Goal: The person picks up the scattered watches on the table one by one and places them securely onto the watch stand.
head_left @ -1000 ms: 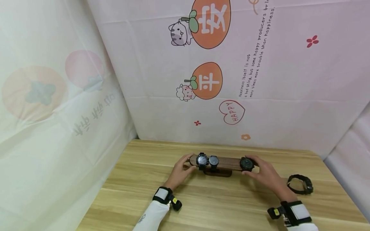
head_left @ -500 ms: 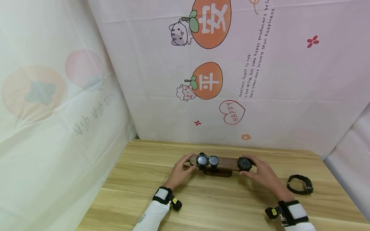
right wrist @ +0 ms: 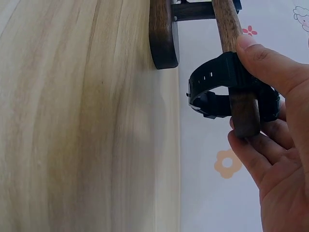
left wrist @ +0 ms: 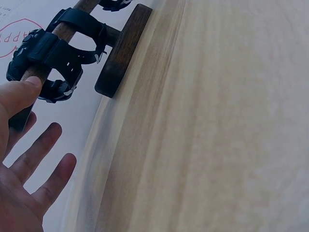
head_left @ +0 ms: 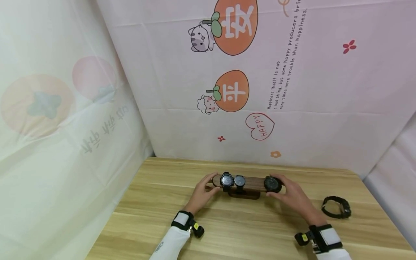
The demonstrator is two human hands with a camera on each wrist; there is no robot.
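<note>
A dark wooden watch stand stands near the table's back edge, its crossbar raised above a small base. Toward the bar's left end hang two black watches, an outer watch and a smaller-faced watch. My left hand holds that end, thumb on the wood in the left wrist view and other fingers spread beyond. At the opposite end, my right hand grips a black watch looped around the bar. In the right wrist view its buckled strap encircles the bar, with my thumb beside it.
Another black watch lies on its side on the wooden table, right of my right forearm. Behind the table hangs a printed white cloth, and a second cloth closes off the left side.
My right hand has slid its watch a little leftward along the bar, toward the other two. My left hand stays at the bar's left end.
</note>
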